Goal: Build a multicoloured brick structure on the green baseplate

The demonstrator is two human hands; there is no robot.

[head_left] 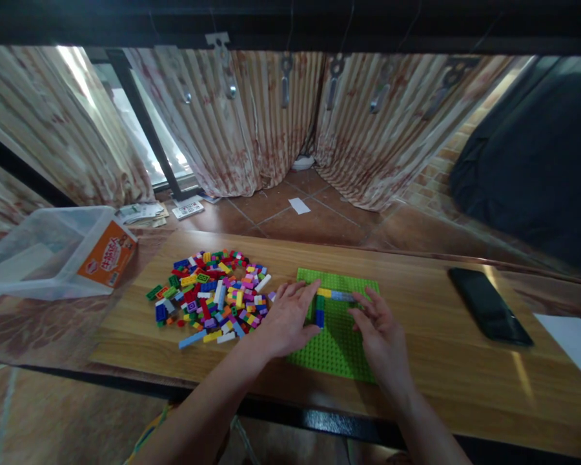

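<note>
One wooden table (pixel 436 361), one green baseplate (pixel 336 352), two hands (pixel 290 320)

Your light-brown, wood-grained tabletop (pixel 430 323) carries a lime-green, studded plastic baseplate (pixel 339 349) beneath your fingers (pixel 297 294), multicoloured plastic bricks (pixel 217 297) left of them, and a black rectangular phone (pixel 489 307) and white paper (pixel 571 345) to their right.

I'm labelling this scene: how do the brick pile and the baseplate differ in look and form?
The brick pile is many-coloured; the baseplate is plain green. The brick pile is a loose scatter of separate pieces, while the baseplate is one flat, studded sheet. Both lie on the wooden table.
</note>
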